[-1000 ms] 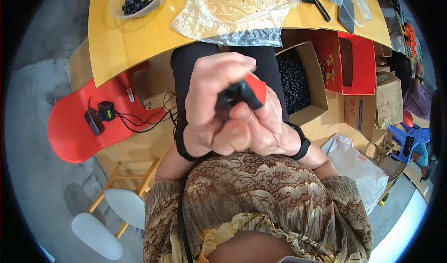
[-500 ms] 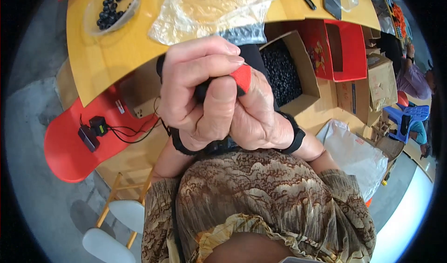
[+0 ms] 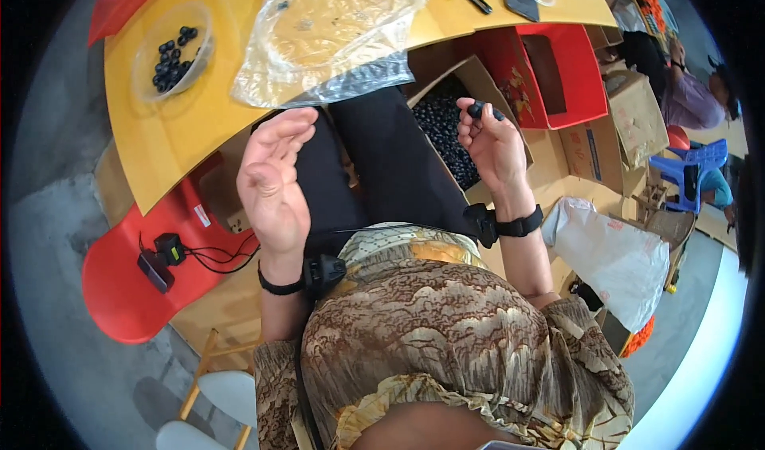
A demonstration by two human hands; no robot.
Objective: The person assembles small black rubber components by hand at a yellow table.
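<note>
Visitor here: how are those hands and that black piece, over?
Left hand open, empty. Right hand pinching small black piece. Clear plastic bag on table ahead; nothing visibly blocking hands.

The piece (image 3: 476,110) in the right hand (image 3: 496,147) looks smooth, dark plastic or rubber. Ahead of the hands, the tabletop (image 3: 135,131) is smooth wood or wood laminate with a soft sheen; on it lie a bag (image 3: 339,32) of clear, crinkled, glossy plastic and a bowl (image 3: 209,44) of thin, translucent plastic. Beside the right hand, the carton (image 3: 482,76) is matt brown cardboard; beyond it, the red box (image 3: 588,72) has smooth, coated-looking walls. Left of the left hand (image 3: 275,183), the chair (image 3: 119,267) is smooth plastic. Between the hands, the trousers (image 3: 382,147) are matt cloth; behind them, the shirt (image 3: 422,307) is crinkled, patterned cloth.
</note>
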